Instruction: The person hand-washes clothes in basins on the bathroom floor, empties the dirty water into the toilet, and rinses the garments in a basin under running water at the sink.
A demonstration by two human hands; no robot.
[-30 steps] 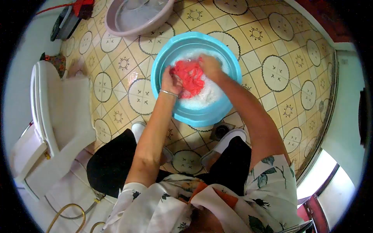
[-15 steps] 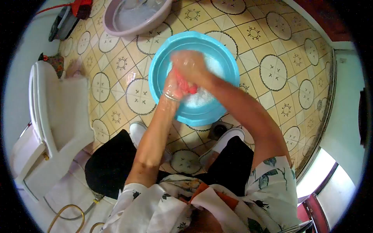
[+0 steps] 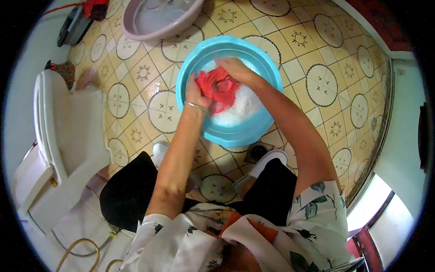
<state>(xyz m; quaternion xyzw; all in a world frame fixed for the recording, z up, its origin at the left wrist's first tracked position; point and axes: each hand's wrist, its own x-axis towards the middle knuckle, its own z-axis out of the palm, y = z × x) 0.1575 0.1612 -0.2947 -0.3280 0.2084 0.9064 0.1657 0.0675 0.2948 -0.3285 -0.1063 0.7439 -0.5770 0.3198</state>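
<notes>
A wet red cloth [image 3: 222, 93] is bunched between my hands over the light blue basin [image 3: 224, 138]. My left hand [image 3: 195, 94], with a bracelet at the wrist, is closed on the cloth's left side. On the upper right side, my right hand [image 3: 233, 69] has its fingers curled over the cloth, though its fingertips are blurred. White suds [image 3: 244, 104] cover the water beneath, and the cloth's lower part hangs at the suds.
A pink basin [image 3: 131, 29] holding cloudy water stands on the tiled floor beyond. To the left is a white toilet [image 3: 74, 131], with a hose [image 3: 97, 256] near it. A dustpan [image 3: 77, 27] leans by the wall. My shoes [image 3: 269, 161] flank the floor drain [image 3: 258, 152].
The red cloth was squeezed small between my hands, the right hand above the left. Now the hands are farther apart and lower, and the cloth has spread open between them.
</notes>
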